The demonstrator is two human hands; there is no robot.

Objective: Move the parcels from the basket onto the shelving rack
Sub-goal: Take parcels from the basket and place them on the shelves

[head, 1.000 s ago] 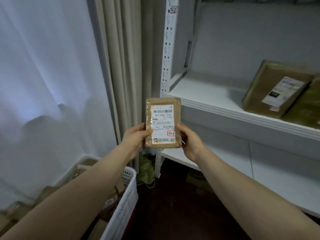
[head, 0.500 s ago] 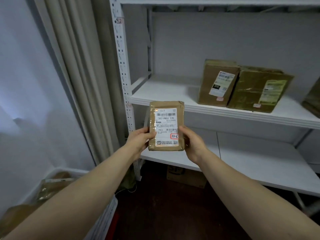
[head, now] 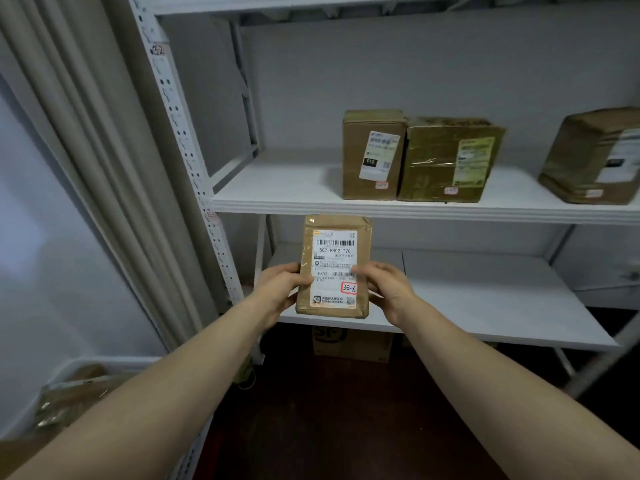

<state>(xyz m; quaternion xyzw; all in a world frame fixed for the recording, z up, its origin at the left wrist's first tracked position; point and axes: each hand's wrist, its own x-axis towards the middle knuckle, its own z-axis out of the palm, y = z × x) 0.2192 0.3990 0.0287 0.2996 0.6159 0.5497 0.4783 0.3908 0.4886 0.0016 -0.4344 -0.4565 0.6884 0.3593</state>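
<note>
I am holding the parcel upright in the air with both hands, in front of the shelving rack. In the view its top edge is lying just under the front edge of the middle shelf, and its bottom edge is covering the front of the lower shelf.

The parcel is a flat brown cardboard pack, shining a little under clear tape. A white label is filling most of the face that is turning to me. The label is showing a barcode, the print "507-P802 T70", a second line "P802", and at the lower right a small red-framed sticker with "33-6" written by hand.

My left hand is gripping the left edge, the thumb on the front and the other fingers going behind. My right hand is gripping the right edge, the thumb lying across the label; its other fingers are hidden behind the pack.

On the middle shelf two brown boxes are standing side by side, touching, and a third box is standing well apart at the right. The white basket is showing at the lower left with brown parcels inside.
</note>
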